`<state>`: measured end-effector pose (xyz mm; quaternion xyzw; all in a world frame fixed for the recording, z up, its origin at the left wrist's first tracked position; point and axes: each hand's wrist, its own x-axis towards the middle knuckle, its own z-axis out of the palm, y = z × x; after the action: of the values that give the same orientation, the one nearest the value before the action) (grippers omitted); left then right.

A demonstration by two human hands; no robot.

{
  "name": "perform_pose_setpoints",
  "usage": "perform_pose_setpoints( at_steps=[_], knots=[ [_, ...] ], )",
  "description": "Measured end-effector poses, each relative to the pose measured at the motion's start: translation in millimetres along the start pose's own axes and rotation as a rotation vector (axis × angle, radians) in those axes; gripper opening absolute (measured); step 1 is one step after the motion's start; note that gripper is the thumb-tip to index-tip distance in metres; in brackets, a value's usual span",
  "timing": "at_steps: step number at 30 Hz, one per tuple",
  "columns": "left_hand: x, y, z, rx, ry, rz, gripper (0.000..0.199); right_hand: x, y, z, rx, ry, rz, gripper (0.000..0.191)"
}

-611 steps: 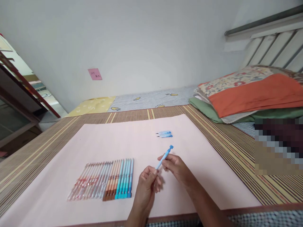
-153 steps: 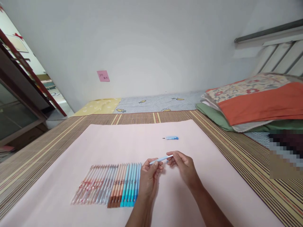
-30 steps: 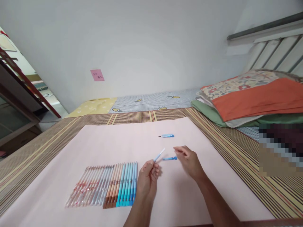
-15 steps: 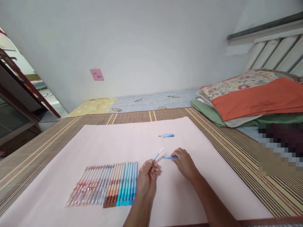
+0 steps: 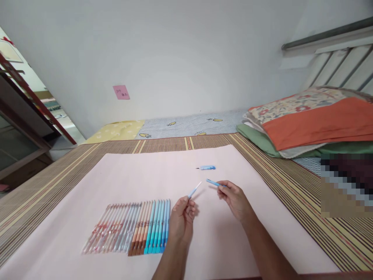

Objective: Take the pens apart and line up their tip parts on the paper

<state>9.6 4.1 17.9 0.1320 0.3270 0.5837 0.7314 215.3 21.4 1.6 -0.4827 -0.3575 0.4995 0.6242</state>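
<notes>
My left hand (image 5: 183, 217) pinches a slim light-blue pen part (image 5: 193, 191) whose white end points up and to the right. Opposite it, my right hand (image 5: 234, 199) grips a short blue pen barrel (image 5: 212, 182) between thumb and fingers. The two pieces are apart, with a small gap between their ends. Beyond both hands, a blue pen section (image 5: 207, 168) with a thin dark tip lies on the pale pink sheet (image 5: 145, 175). Left of my left hand is a row of pens: blue and turquoise pens (image 5: 157, 225), brown-and-peach pens (image 5: 140, 229) and clear pinkish pens (image 5: 107, 229).
Beneath the sheet is a striped woven mat (image 5: 291, 194). Folded orange and floral bedding (image 5: 317, 120) is piled at the right, by a white radiator (image 5: 344, 66). A wall (image 5: 186, 58) with a pink note (image 5: 121, 92) stands behind.
My right hand has lifted and turned, and its blue barrel has moved up and right, away from the left hand's piece. The left hand stays nearly still.
</notes>
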Motion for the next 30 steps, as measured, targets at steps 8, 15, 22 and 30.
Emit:
perform_pose_setpoints(
  at_steps=[8, 15, 22, 30],
  knots=[
    [-1, 1, -0.3, 0.069, -0.031, 0.018, 0.029, -3, -6, -1, 0.122, -0.079, 0.027, 0.035],
    [-5, 2, 4.6, 0.133, -0.049, 0.048, 0.038, -5, -11, 0, 0.154, -0.097, 0.038, 0.035],
    [-8, 5, 8.0, 0.247, -0.047, 0.107, 0.039, -5, -11, -5, 0.145, -0.15, -0.001, 0.03],
    [-9, 6, 9.4, 0.372, -0.087, 0.163, 0.037, -8, -12, 4, 0.171, -0.169, 0.024, 0.032]
  ],
)
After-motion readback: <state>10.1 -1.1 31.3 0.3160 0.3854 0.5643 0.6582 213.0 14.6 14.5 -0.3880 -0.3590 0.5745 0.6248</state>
